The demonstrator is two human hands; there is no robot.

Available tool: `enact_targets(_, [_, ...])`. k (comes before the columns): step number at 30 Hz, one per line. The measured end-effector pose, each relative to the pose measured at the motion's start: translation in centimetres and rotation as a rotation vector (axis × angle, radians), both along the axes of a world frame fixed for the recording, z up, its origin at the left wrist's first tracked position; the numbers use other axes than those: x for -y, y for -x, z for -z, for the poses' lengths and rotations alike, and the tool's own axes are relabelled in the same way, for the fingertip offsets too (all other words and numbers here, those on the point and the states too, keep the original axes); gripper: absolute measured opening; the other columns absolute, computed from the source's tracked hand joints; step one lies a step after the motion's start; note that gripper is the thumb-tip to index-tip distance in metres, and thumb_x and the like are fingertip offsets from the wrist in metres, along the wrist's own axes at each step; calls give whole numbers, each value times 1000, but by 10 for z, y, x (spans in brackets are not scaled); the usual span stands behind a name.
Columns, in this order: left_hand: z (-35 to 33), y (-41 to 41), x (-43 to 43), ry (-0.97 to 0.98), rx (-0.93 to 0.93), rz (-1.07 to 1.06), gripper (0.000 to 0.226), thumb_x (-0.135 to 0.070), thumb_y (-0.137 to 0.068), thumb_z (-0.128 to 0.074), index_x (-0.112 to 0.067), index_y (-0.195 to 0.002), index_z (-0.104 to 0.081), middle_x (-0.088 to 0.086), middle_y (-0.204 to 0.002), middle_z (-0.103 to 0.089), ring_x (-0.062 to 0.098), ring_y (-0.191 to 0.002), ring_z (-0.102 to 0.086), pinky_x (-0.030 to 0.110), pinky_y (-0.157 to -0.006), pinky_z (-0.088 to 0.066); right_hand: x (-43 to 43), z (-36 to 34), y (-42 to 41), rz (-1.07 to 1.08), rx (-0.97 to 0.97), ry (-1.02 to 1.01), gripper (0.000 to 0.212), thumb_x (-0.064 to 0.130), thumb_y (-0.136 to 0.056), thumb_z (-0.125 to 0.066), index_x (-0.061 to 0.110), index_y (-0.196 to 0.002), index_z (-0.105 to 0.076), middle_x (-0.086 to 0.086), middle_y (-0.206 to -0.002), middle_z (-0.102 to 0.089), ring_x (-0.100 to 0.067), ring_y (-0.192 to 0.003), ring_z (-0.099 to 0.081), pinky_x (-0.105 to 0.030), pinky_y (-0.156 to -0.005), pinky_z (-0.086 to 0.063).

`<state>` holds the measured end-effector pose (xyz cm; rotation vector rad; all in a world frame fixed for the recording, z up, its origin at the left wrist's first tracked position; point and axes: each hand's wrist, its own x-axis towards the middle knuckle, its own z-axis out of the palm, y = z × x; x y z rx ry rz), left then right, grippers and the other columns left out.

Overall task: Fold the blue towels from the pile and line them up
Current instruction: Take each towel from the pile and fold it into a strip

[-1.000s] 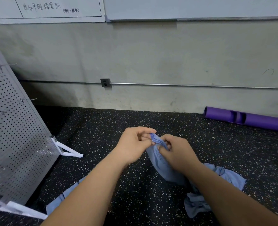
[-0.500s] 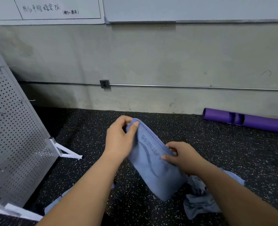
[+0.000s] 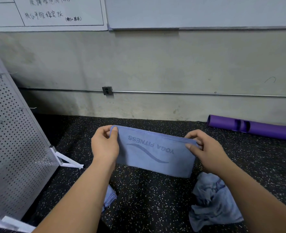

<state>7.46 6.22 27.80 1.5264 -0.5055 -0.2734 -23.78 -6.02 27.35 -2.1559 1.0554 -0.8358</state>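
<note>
I pinch the towel point(image 3: 154, 153) taut by its top corners, left hand point(image 3: 104, 145) and right hand point(image 3: 206, 148), mid-fold; next I'd halve it again.

A folded blue terry towel point(image 3: 153, 153) printed with "YOGA FITNESS" (the lettering reads upside down from here) hangs stretched between both hands above the black speckled rubber floor point(image 3: 149, 199). The left hand point(image 3: 105, 145) pinches its upper left corner and the right hand point(image 3: 206, 148) pinches the upper right. A crumpled heap of blue towels point(image 3: 212, 202) lies below the right forearm. A purple foam roller point(image 3: 253, 128) rests against the grey concrete wall point(image 3: 155, 64), and a white perforated metal panel point(image 3: 12, 140) leans at left.
</note>
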Motion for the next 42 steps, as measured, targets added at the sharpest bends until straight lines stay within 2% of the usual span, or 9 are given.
enact_targets(5, [1,4,1,-93,-4,35,11,-23,-107,-60,-18,-115,-66,-8,-94,-66,1,-80,-57,24,-70,-42,-3,-9,2,85,55,71,15,25,-94,-78,35,-94,-67,11,-59,-52,-7,-57,-40,-23,-57,-37])
enact_targets(10, [-4,9,1,-70,-172,135,18,-15,-107,-55,-19,-109,-73,-7,-104,-70,4,-87,-56,28,-72,-42,-2,-18,4,153,28,139,12,30,-95,-77,37,-91,-68,14,-78,-72,0,-76,-63,-9,-62,-40])
enact_targets(15, [-11,24,1,-68,-92,116,22,-12,-100,-49,-21,-98,-70,-6,-101,-68,12,-89,-57,34,-73,-41,-7,-24,2,72,36,127,11,32,-97,-75,39,-94,-66,14,-85,-73,-4,-79,-65,-25,-70,-49])
enact_targets(20, [-16,45,-3,-124,243,263,18,-19,-100,-53,-32,-105,-65,-14,-108,-64,9,-105,-61,25,-83,-44,-17,-23,-8,-33,23,89,10,33,-98,-73,38,-96,-65,2,-75,-68,-20,-67,-58,-33,-64,-47])
enact_targets(24, [-18,62,-8,-157,742,498,35,-52,-91,-67,-45,-125,-65,-27,-134,-52,8,-125,-47,29,-108,-35,-30,-26,-21,-105,15,83,9,33,-98,-73,38,-95,-65,8,-77,-67,-7,-63,-55,-23,-61,-42])
enact_targets(26, [-19,72,-11,-170,827,613,43,-54,-89,-76,-48,-130,-65,-32,-139,-52,6,-128,-42,27,-109,-31,-37,-28,-27,-156,24,87,11,30,-98,-74,37,-96,-66,12,-81,-69,-3,-66,-58,-17,-62,-43])
enact_targets(31, [-9,76,-7,-277,668,744,32,-50,-89,-78,-53,-118,-65,-17,-106,-56,7,-111,-46,34,-102,-44,-45,-29,-34,-197,89,36,16,23,-95,-77,37,-95,-70,14,-88,-73,-5,-79,-67,-15,-70,-48])
enact_targets(38, [-1,63,-2,-216,616,702,16,-48,-90,-78,-46,-102,-66,-18,-92,-68,9,-101,-58,37,-90,-49,-36,-25,-27,-254,123,-157,28,12,-87,-86,35,-97,-77,3,-87,-72,-6,-72,-62,-22,-72,-54])
enact_targets(42, [1,60,-1,-185,581,758,16,-41,-95,-77,-40,-104,-64,-14,-87,-70,13,-87,-61,42,-86,-52,-35,-21,-28,-153,134,-96,25,16,-85,-88,38,-89,-76,4,-81,-75,-5,-69,-64,-23,-71,-56])
